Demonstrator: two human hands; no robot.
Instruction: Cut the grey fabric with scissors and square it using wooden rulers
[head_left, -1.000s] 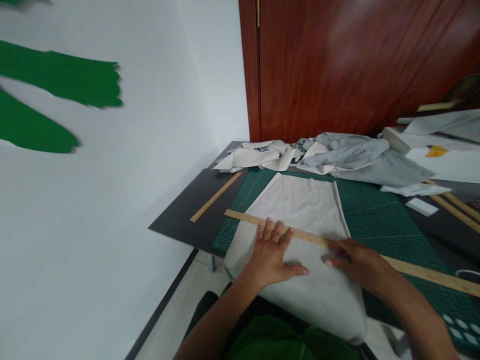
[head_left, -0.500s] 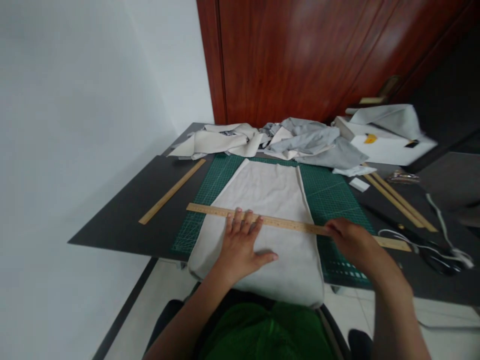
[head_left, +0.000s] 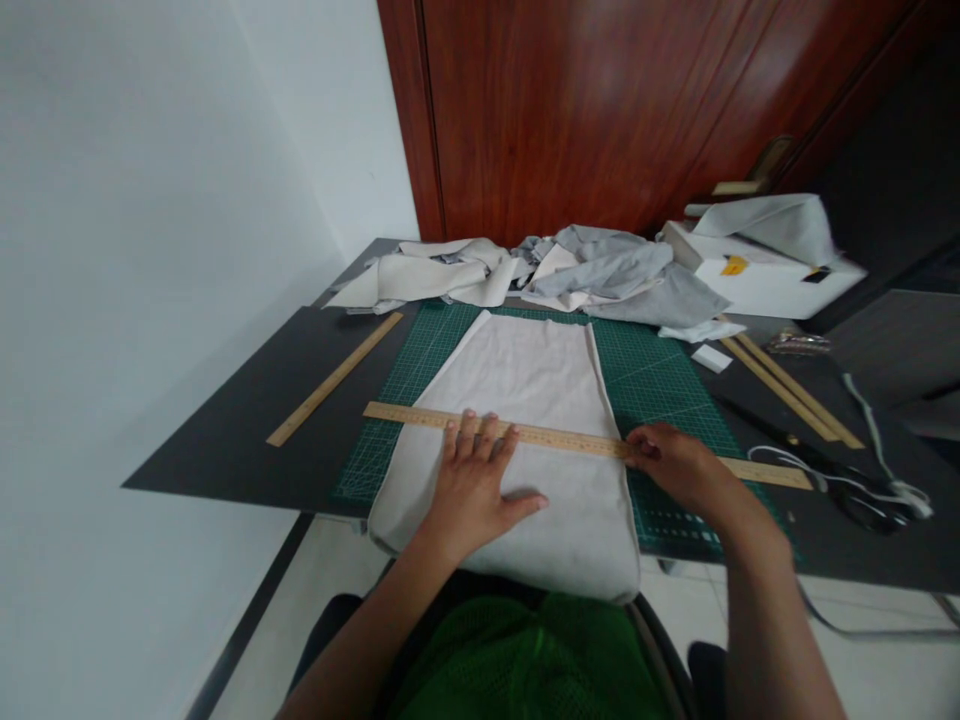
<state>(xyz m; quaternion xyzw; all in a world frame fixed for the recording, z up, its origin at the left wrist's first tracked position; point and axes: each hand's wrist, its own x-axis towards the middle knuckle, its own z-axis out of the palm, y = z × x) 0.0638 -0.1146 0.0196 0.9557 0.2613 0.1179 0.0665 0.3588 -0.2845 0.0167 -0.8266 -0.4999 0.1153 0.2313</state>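
A long wooden ruler (head_left: pixel 570 438) lies crosswise over a pale off-white cloth (head_left: pixel 525 370), which is spread on a green cutting mat (head_left: pixel 645 370). The near end of the cloth hangs over the table's front edge. My left hand (head_left: pixel 472 490) is spread flat on the cloth, its fingertips pressing on the ruler and the thumb out to the right. At the cloth's right edge, my right hand (head_left: pixel 679 465) is closed in a pinch against the ruler. Whatever lies between its fingers, if anything, is hidden.
Another wooden ruler (head_left: pixel 334 380) lies at left on the dark table (head_left: pixel 247 420). Crumpled fabric (head_left: pixel 615 270) and a white box (head_left: pixel 772 275) stand along the back. To the right are two wooden strips (head_left: pixel 795 390), black scissors (head_left: pixel 862 500), a white cord and a small white block (head_left: pixel 711 358).
My right hand has shifted a little left along the ruler, up to the cloth's right edge. My left hand stays on the ruler. The whole view has shifted slightly.
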